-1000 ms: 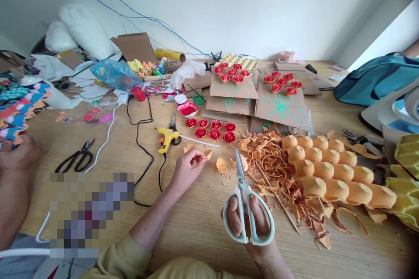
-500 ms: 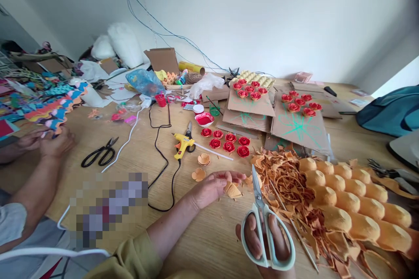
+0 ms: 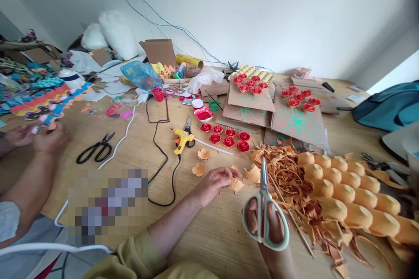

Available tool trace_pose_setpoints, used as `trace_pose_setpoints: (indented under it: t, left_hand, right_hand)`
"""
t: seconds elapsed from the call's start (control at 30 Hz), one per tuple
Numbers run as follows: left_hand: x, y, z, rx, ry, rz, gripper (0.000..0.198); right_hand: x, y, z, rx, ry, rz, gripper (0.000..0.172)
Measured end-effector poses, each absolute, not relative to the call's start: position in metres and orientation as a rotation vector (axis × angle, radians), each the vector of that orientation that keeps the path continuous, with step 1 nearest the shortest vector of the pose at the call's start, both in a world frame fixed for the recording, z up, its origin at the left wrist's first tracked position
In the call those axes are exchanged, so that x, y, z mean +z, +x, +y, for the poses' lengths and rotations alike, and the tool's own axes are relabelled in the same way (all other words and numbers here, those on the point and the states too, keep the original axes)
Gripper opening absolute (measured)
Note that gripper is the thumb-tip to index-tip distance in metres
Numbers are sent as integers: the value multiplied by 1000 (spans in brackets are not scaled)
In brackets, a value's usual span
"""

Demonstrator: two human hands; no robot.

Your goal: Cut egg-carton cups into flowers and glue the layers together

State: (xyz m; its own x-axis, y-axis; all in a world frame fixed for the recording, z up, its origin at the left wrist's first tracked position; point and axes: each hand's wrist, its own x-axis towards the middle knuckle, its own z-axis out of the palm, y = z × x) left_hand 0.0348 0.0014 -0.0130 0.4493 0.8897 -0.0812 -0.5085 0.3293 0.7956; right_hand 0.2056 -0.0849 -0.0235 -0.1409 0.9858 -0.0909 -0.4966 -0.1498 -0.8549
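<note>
My left hand (image 3: 213, 185) pinches a small orange piece of egg carton (image 3: 236, 184) just above the table. Through the loops of pale-handled scissors (image 3: 264, 178) go the fingers of my right hand (image 3: 276, 229); the blades point away from me and look closed. They stand apart from the piece, to its right. Another orange carton piece (image 3: 252, 174) lies between the left hand and a heap of orange trimmings (image 3: 290, 170). Two orange petal cups, one higher (image 3: 204, 154) and one lower (image 3: 198, 169), rest beyond my left hand.
An orange egg tray (image 3: 355, 182) lies at right, a thin stick (image 3: 299, 233) beside it. Several red paper roses (image 3: 229, 141) stand near a bowl of red paint (image 3: 203, 114) and a yellow glue gun (image 3: 182, 139). Black scissors (image 3: 98, 148) lie near a co-worker's hands (image 3: 49, 137) at left.
The scissors in my right hand have moved up and slightly right, and their blades look more closed. My left hand still pinches the carton piece. The whole view has shifted slightly.
</note>
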Motion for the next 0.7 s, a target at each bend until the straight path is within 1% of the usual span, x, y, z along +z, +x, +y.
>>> trace_pose_setpoints:
  t: [0.13, 0.37, 0.47, 0.6, 0.7]
  left_hand:
    - [-15, 35, 6, 1147, 856, 821, 25]
    - [-23, 32, 9, 1198, 917, 930, 27]
    - [-25, 31, 9, 1191, 937, 943, 26]
    - [-26, 32, 8, 1188, 893, 979, 30]
    - [-27, 34, 8, 1192, 836, 1001, 34]
  right_hand:
    - [-23, 207, -86, 1513, -962, -900, 38]
    - [-3, 212, -79, 1363, -1212, -1143, 36]
    - [1, 217, -73, 1155, -1331, -1396, 29]
    - [-12, 222, -64, 761, -1396, -1759, 23]
    - [-20, 224, -63, 579, -1414, -1919, 18]
